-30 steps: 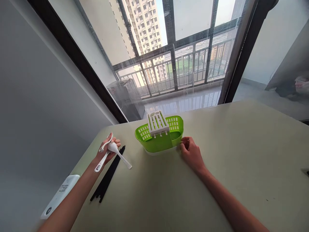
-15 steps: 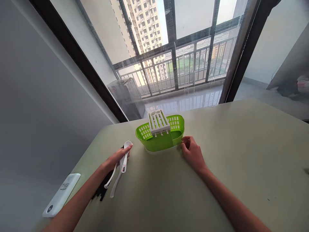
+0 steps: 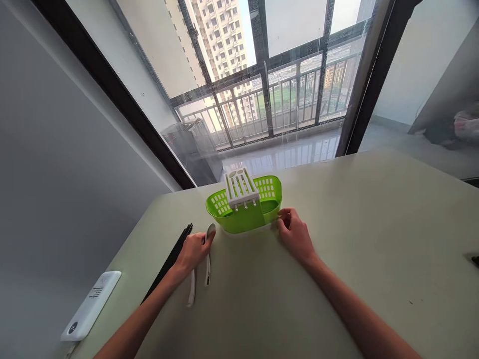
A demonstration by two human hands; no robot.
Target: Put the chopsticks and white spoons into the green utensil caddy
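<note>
My left hand is closed around white spoons. One spoon bowl shows past the thumb, and two handles hang out below the hand; how many it holds cannot be told. A bundle of black chopsticks lies on the table, partly under my left forearm. Ahead stands a green basket on a white base, upright, with a white slotted rack across its middle. My right hand has its curled fingers against the basket's right end; the fingertips are partly hidden.
A white power-bank-like box with a cable lies on the table at the left. A dark object shows at the right edge. Beyond the table's far edge are a glass door and a balcony railing.
My left hand has moved right with the spoons, off the chopsticks and closer to the basket, and turned so its back faces up. My right hand stays at the basket's end.
</note>
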